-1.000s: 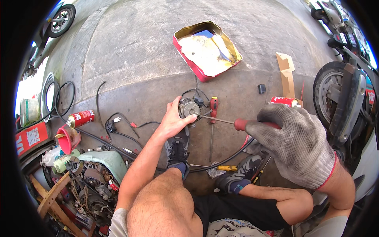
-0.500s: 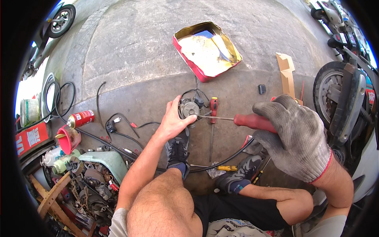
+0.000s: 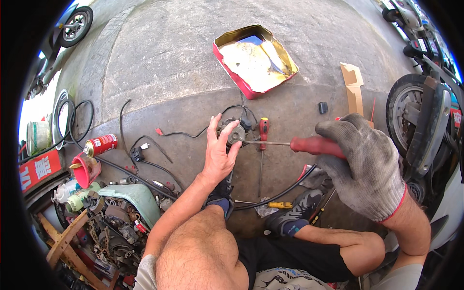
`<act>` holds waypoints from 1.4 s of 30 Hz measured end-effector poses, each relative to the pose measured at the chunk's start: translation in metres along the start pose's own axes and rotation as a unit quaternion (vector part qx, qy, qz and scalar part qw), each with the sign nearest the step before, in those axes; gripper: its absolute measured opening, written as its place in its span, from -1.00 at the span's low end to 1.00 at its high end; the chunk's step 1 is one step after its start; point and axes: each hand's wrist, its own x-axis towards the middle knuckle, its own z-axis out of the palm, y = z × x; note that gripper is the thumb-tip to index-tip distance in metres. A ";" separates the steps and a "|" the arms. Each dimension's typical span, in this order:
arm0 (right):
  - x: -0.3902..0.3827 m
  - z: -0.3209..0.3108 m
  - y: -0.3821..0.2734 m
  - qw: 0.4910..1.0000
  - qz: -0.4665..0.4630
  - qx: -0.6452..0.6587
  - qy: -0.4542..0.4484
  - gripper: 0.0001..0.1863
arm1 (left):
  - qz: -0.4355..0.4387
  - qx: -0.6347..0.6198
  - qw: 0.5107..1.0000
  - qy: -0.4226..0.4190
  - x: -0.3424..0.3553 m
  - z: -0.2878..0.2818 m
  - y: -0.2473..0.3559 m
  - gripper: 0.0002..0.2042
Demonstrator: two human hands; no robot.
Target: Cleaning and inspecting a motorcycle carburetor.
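My bare left hand point(image 3: 217, 157) grips a small grey metal carburetor point(image 3: 235, 134) between thumb and fingers, just above my left shoe. A thin black cable with a red connector point(image 3: 159, 131) trails from it to the left. My right hand point(image 3: 369, 169), in a grey knit glove, is closed around the red handle of a screwdriver point(image 3: 314, 146). Its shaft points left, and the tip meets the carburetor's side near my left thumb; the exact contact point is too small to tell. Under the shaft, a second red-and-yellow screwdriver point(image 3: 263, 130) lies on the floor.
Beyond the carburetor stands a red-sided tin tray point(image 3: 237, 83) holding liquid. A yellow-handled screwdriver point(image 3: 280, 205) lies by my right shoe. At left are a red spray can point(image 3: 101, 145), a pink funnel point(image 3: 89, 174) and a pile of parts point(image 3: 121, 227). A motorcycle wheel point(image 3: 405, 108) stands at right.
The carburetor has turned in my left hand, and its cable with the red connector has swung farther away from me. My left fingers have shifted around it. The screwdriver stays against it.
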 end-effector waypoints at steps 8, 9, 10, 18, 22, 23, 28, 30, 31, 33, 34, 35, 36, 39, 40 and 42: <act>0.003 0.005 0.002 0.999 -0.008 0.003 0.032 -0.48 | 0.039 0.015 0.999 -0.017 0.005 -0.006 -0.005 -0.60; 0.004 0.005 0.001 0.999 -0.015 0.002 0.037 -0.49 | 0.041 0.014 0.999 -0.026 0.006 -0.010 -0.001 -0.59; 0.004 0.004 0.000 0.999 -0.022 0.001 0.043 -0.50 | 0.043 0.014 0.998 -0.034 0.006 -0.012 0.002 -0.57; 0.000 0.003 -0.005 0.999 0.005 0.035 0.028 -0.46 | 0.065 0.067 0.995 -0.043 0.011 0.000 0.005 -0.45; -0.003 -0.005 -0.014 0.997 -0.069 0.027 -0.021 -0.35 | 0.044 0.083 0.995 -0.046 0.016 0.001 0.010 -0.47; -0.004 -0.008 -0.015 0.994 -0.067 0.009 -0.083 -0.33 | 0.039 0.089 0.995 -0.037 0.016 0.001 0.010 -0.47; -0.004 -0.007 -0.016 0.998 -0.025 -0.023 -0.051 -0.39 | 0.046 0.086 0.994 -0.042 0.018 0.002 0.011 -0.48; -0.002 -0.006 -0.014 0.999 -0.008 -0.004 -0.048 -0.39 | 0.049 0.089 0.994 -0.042 0.018 0.002 0.011 -0.48; -0.002 -0.006 -0.014 0.999 -0.002 -0.001 -0.037 -0.40 | 0.047 0.086 0.994 -0.039 0.019 0.001 0.010 -0.48; -0.002 -0.005 -0.013 1.000 0.005 0.001 -0.026 -0.40 | 0.045 0.083 0.995 -0.036 0.020 0.001 0.009 -0.49; -0.003 -0.004 -0.012 1.000 -0.006 0.011 -0.022 -0.40 | 0.050 0.087 0.994 -0.032 0.019 0.001 0.009 -0.49; -0.004 -0.003 -0.011 0.999 -0.016 0.022 -0.018 -0.39 | 0.055 0.092 0.994 -0.029 0.019 0.001 0.008 -0.49; -0.004 -0.003 -0.012 0.999 -0.015 0.022 -0.018 -0.39 | 0.055 0.091 0.994 -0.029 0.019 0.001 0.008 -0.49; -0.002 -0.006 -0.013 0.999 -0.027 0.002 -0.038 -0.36 | 0.049 0.081 0.995 -0.028 0.020 0.001 0.009 -0.50; -0.001 -0.007 -0.014 0.999 -0.030 -0.009 -0.032 -0.35 | 0.048 0.083 0.995 -0.028 0.020 0.002 0.009 -0.49; -0.001 -0.008 -0.014 0.999 -0.033 -0.020 -0.026 -0.34 | 0.047 0.085 0.995 -0.027 0.020 0.002 0.010 -0.49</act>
